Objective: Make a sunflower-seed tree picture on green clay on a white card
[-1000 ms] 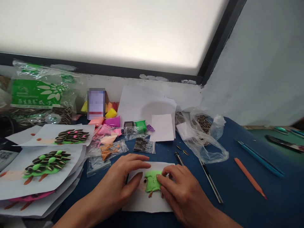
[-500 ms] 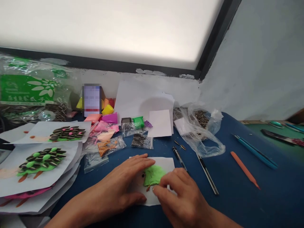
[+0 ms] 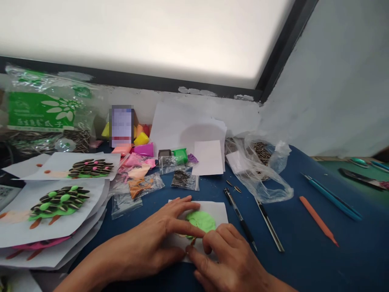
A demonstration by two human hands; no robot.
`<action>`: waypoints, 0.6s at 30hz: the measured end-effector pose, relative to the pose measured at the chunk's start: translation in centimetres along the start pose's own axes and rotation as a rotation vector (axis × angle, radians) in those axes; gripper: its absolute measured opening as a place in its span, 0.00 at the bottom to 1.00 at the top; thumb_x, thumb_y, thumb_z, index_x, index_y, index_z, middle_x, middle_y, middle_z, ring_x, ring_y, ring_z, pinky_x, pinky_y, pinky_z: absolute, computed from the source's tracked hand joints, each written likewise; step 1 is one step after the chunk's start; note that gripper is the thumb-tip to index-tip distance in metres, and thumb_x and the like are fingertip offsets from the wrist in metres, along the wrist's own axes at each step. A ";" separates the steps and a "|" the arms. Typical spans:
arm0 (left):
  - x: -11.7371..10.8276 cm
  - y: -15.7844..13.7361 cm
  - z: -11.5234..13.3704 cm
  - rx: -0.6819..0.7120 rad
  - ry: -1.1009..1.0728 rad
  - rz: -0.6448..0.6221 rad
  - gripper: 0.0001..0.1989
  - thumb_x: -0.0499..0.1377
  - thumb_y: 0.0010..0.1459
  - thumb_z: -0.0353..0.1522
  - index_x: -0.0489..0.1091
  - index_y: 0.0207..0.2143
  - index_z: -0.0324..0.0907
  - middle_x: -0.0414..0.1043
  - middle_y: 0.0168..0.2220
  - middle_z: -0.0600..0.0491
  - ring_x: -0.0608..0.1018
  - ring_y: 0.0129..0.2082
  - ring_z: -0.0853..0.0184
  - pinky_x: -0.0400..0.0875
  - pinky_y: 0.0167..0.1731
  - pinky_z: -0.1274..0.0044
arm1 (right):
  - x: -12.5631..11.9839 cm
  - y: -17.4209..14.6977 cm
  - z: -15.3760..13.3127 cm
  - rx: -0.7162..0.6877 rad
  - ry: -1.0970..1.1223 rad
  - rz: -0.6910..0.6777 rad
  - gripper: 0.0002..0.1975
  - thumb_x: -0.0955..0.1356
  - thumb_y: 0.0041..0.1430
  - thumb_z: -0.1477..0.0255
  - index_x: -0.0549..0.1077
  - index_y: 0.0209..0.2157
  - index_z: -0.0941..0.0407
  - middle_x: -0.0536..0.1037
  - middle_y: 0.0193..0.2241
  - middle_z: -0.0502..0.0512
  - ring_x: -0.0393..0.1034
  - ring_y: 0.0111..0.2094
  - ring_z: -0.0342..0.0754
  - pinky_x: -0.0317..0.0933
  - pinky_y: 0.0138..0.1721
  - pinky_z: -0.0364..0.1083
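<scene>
A small white sheet of paper (image 3: pixel 220 209) lies on the blue table, bearing a flattened patch of light green clay (image 3: pixel 204 220). A small brown clay piece (image 3: pixel 193 241) sits at the patch's lower edge. Spread across the sheet's left side, my left hand (image 3: pixel 153 235) is open, with its index finger reaching over the lower part of the green clay. My right hand (image 3: pixel 227 253) is closed at the lower right, its fingertips beside the brown piece. Whatever may be between those fingertips is hidden.
At left is a stack of papers (image 3: pixel 15 231) with seed-covered clay hedgehogs. Bags of coloured clay (image 3: pixel 141 184) lie behind my hands. To the right are a pen (image 3: pixel 240 217), a utility knife (image 3: pixel 272 227), an orange tool (image 3: pixel 317 221) and a plastic bag of seeds (image 3: pixel 261 158).
My left index finger has come down across the green clay's lower edge. My right fingertips have shifted slightly left, beside the brown piece. The whole view has shifted a little.
</scene>
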State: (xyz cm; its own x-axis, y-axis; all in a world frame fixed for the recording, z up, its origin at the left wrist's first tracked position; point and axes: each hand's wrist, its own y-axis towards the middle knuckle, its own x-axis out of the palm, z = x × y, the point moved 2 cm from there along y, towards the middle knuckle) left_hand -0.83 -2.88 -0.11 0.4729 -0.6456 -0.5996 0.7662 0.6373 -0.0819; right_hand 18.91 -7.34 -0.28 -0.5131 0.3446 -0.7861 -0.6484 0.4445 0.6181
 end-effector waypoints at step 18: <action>-0.2 0.3 -0.3 -0.095 -0.033 0.003 0.22 0.61 0.52 0.25 0.74 0.48 0.54 0.52 0.69 0.60 0.47 0.71 0.56 0.39 0.67 0.56 | 0.3 -0.3 0.0 0.005 -0.056 -0.001 0.14 0.62 0.66 0.70 0.77 0.35 0.58 0.69 0.23 0.53 0.57 0.25 0.48 0.48 0.29 0.47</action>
State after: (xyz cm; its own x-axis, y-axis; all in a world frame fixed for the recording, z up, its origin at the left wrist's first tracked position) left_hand -0.85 -2.43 -0.21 0.4903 -0.6561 -0.5737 0.7207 0.6754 -0.1564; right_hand 18.99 -7.36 -0.66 -0.4801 0.3900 -0.7858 -0.6457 0.4493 0.6175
